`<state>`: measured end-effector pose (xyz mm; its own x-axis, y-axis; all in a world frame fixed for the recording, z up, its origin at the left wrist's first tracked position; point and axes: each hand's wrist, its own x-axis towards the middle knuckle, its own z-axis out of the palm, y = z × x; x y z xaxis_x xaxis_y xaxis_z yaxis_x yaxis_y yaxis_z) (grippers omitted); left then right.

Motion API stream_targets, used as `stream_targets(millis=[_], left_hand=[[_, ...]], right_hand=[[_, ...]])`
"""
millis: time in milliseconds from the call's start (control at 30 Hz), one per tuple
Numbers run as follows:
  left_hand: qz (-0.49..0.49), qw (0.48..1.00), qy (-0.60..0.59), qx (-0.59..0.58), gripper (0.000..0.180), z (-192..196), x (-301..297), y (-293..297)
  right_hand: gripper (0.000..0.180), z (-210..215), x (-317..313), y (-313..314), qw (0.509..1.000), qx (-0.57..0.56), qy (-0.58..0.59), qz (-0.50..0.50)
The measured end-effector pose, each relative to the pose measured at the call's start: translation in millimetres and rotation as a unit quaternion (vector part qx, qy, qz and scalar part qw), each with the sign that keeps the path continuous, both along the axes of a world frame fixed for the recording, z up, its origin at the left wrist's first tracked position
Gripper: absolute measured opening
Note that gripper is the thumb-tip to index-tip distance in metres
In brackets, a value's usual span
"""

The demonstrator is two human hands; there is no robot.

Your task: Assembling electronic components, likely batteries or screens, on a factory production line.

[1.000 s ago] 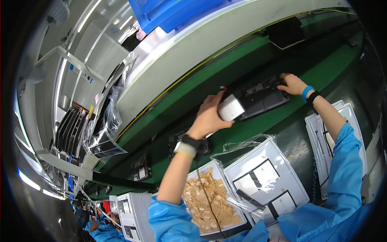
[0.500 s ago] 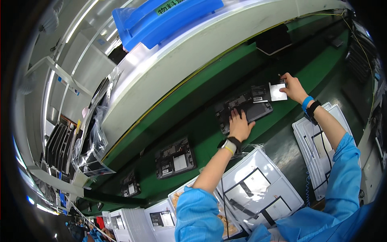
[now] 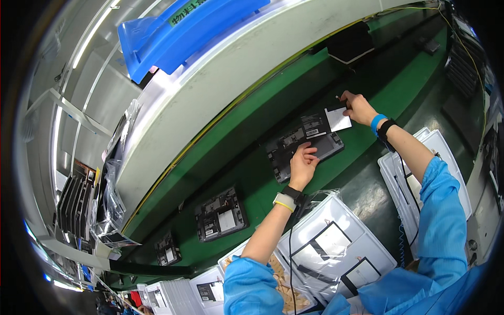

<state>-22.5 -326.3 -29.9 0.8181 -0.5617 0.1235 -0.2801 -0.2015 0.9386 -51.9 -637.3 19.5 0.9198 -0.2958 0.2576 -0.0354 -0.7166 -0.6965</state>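
Observation:
In my right hand (image 3: 361,109) the fingers are closed on the edge of a flat battery pack (image 3: 338,119), white at my end and black with printed labels at the other. Its black end hangs over the far edge of an opened black device housing (image 3: 281,163) lying on the green work surface. My left hand (image 3: 303,165) is over the housing, fingers loosely bent and apart, nothing visible in them. Whether its fingertips touch the housing I cannot tell.
Further left on the green surface (image 3: 262,207) lie a similar housing (image 3: 221,214) and a smaller-looking one (image 3: 167,250). White trays (image 3: 362,231) with flat packs stand close to me, more trays (image 3: 445,157) at right. A blue bin (image 3: 194,37) sits on the shelf above.
The battery pack has moved left with my right hand, over the housing. My left hand has lifted its spread fingers and curled them loosely. The whole view has shifted slightly.

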Motion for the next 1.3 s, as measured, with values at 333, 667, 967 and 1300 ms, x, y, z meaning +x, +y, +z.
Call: stream_targets(millis=[333,667,967,1300], left_hand=[[0.029,0.972,-0.153,0.174,0.021,42,-2,49],[0.051,0.896,-0.351,0.267,0.082,54,6,73],[0.009,0.9,-0.303,0.313,0.136,15,30,95],[-0.005,0.897,-0.268,0.352,0.124,27,34,95]], right_hand=[[0.047,17,-11,26,0.99,0.087,-0.017,0.112],[0.042,-33,22,94,0.975,0.017,-0.077,0.209],[0.047,-34,19,101,0.974,0.02,-0.014,0.225],[0.113,-30,4,97,0.927,-0.15,-0.004,0.343]])
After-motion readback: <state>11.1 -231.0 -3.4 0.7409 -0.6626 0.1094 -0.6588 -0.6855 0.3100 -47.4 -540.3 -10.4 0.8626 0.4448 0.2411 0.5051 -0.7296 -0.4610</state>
